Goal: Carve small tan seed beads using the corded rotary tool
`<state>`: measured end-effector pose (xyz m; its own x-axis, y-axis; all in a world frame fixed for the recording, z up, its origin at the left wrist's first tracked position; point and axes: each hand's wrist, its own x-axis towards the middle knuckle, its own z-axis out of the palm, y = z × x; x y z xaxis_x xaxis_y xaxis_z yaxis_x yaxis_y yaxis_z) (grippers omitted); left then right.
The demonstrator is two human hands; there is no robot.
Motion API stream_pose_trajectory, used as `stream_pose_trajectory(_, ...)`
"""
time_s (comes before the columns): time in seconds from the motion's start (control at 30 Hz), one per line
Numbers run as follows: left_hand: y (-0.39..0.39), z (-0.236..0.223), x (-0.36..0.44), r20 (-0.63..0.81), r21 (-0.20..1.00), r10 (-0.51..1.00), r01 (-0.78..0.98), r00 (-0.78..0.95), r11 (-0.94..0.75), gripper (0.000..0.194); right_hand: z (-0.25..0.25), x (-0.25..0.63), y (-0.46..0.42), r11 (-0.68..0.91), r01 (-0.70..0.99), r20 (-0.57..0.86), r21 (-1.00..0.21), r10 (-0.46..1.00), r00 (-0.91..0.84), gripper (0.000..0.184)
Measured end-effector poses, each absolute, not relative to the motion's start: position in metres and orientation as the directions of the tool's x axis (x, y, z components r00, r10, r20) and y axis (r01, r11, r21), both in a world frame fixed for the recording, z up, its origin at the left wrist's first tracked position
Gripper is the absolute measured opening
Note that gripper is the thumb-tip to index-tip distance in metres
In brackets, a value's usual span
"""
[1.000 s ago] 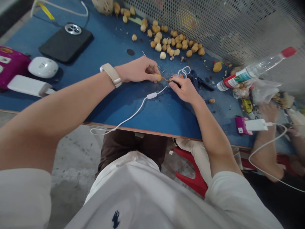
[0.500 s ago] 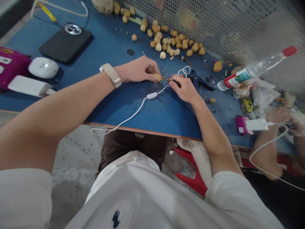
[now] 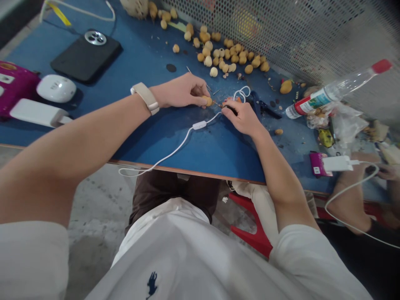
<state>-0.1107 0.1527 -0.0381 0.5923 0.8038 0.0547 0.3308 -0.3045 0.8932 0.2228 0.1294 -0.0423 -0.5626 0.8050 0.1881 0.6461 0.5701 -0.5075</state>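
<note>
My left hand (image 3: 194,92), with a pale band on the wrist, pinches a small tan gourd (image 3: 208,100) between thumb and fingers. My right hand (image 3: 240,116) is closed around a slim tool with a black handle (image 3: 230,109); its thin tip points left at the gourd, and whether the two touch I cannot tell. Just under the hands runs a white cord with an inline switch (image 3: 199,125). A loop of white cord (image 3: 242,93) and dark blue pliers-like handles (image 3: 259,106) lie beyond my right hand, partly hidden.
Several small gourds (image 3: 229,52) lie along the perforated metal panel (image 3: 271,29). To the left are a black phone (image 3: 86,56), a white case (image 3: 56,88) and a purple block (image 3: 18,89). A plastic bottle (image 3: 329,95) lies right, near a co-worker's arm (image 3: 350,200).
My hands, the gourd and the tool hold nearly the same place. At the far right, the co-worker's hands and the white cable have shifted slightly.
</note>
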Motion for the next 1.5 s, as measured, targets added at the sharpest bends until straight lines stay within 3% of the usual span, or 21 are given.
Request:
stream_pose_trajectory(0.13,0.15,-0.032,-0.112,0.043,0.885,0.817,0.358,0.576,-0.299,0.051,-0.04,0.219,0.128,0.553,0.653,0.197,-0.518,0.82,-0.538,0.096)
stream_pose_trajectory(0.33,0.147,-0.022,-0.116,-0.012,0.86,0.764,0.396,0.645,-0.321,0.071,-0.041,0.219,0.128,0.55,0.663,0.203,-0.507,0.825,-0.528,0.097)
stream_pose_trajectory(1.0,0.155,-0.04,-0.111,0.056,0.886,0.821,0.351,0.568,-0.303,0.051,-0.045,0.22,0.128,0.559,0.653,0.223,-0.51,0.82,-0.528,0.099)
stream_pose_trajectory(1.37,0.148,-0.024,-0.117,-0.01,0.875,0.75,0.369,0.662,-0.313,0.071,-0.046,0.221,0.129,0.558,0.655,0.218,-0.509,0.82,-0.529,0.099)
stream_pose_trajectory(1.5,0.148,-0.027,-0.114,0.02,0.887,0.785,0.351,0.62,-0.3,0.057,-0.046,0.221,0.129,0.558,0.657,0.217,-0.507,0.82,-0.529,0.096)
